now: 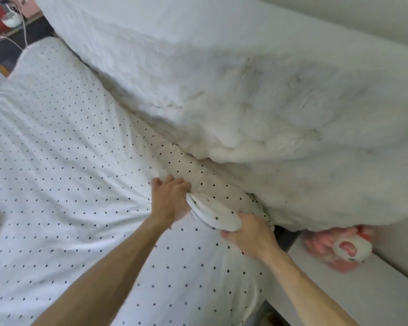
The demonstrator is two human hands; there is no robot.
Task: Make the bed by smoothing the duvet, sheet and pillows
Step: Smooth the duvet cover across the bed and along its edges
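Grip on dotted duvet (68, 137) with both hands, at a raised fold (214, 212) along its edge. Left hand (171, 196) at the upper-left end of the fold, fingers curled over and dug into cloth. Right hand (250, 234) at the lower-right end of the fold, thumb under, fingers wrapped round the bunched edge. Both clenched on fabric, with nothing else held.

Left of the fold: bulk of duvet, spread out but creased, with wrinkles fanning from the left hand. Right of the fold and above it: shaggy white throw (269, 102), heaped, overhanging the duvet's edge and touching it. Below and right of the fold: white ledge (375, 290) with a blurred pink thing (320, 245) on it; cannot tell what.

Long axis of the fold: diagonal, upper left down to lower right, carried on upward as the seam between duvet and throw. One hand at each end of it, right nearer the body, left nearer the creases.

Probably midway through tugging the edge straight. Next move likely a pull across that line, away from the creased side, to draw wrinkles out. Calls for even tension from both ends, else skews the edge. Risk of dragging the throw along, resting as it does on that same edge. Smoothing far from done; no pillow clearly in view.
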